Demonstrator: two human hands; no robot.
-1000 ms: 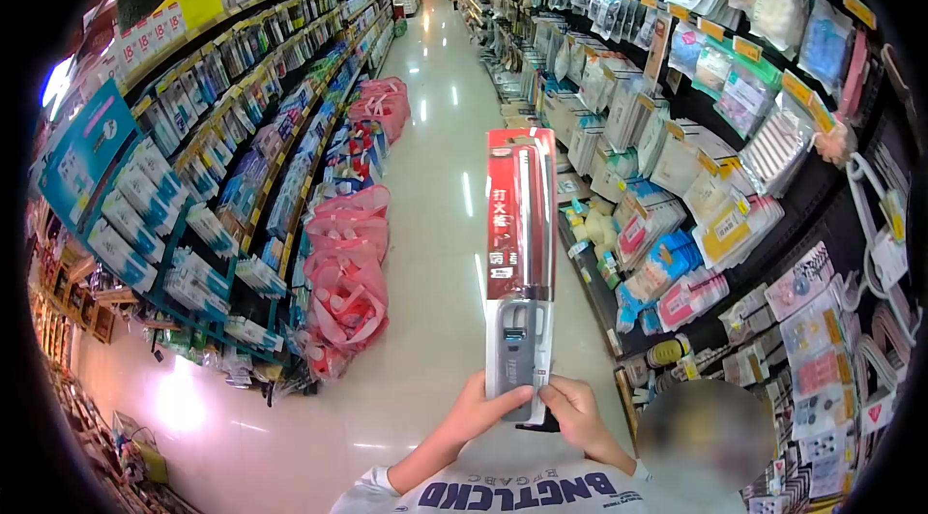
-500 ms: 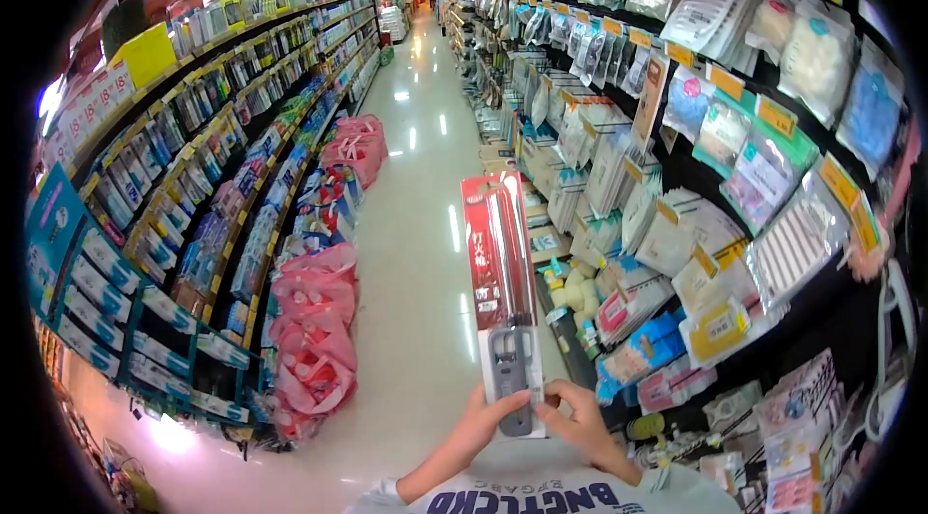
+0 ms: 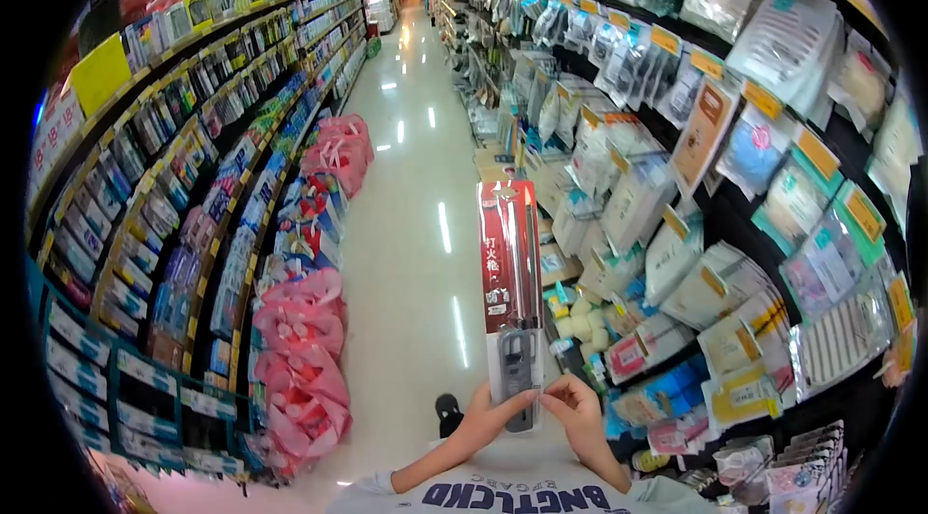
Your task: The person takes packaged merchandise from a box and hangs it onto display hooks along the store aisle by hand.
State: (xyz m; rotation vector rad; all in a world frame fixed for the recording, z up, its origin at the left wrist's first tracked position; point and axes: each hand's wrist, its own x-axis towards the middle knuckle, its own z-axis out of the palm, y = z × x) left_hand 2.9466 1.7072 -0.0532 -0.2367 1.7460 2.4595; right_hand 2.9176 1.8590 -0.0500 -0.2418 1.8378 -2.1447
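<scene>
- The left hand [image 3: 488,417] is pinching the lower left edge of a long carded lighter pack [image 3: 512,296], fingertips closed on the card.
- The right hand [image 3: 577,410] is gripping the lower right edge of the same pack, thumb and fingers closed on it.
- The lighter pack is standing upright between both hands, held out in front of the chest over the aisle floor [image 3: 411,224], its red printed front facing the camera and the grey handle of the lighter showing at the bottom.
- By the look of it, the pack is already off the display and is being looked over; it is not yet being put anywhere.
- Pegged goods are hanging on the right-hand shelves [image 3: 696,176].
- Pink bagged goods [image 3: 300,359] are sitting along the left-hand shelves [image 3: 164,176].
</scene>
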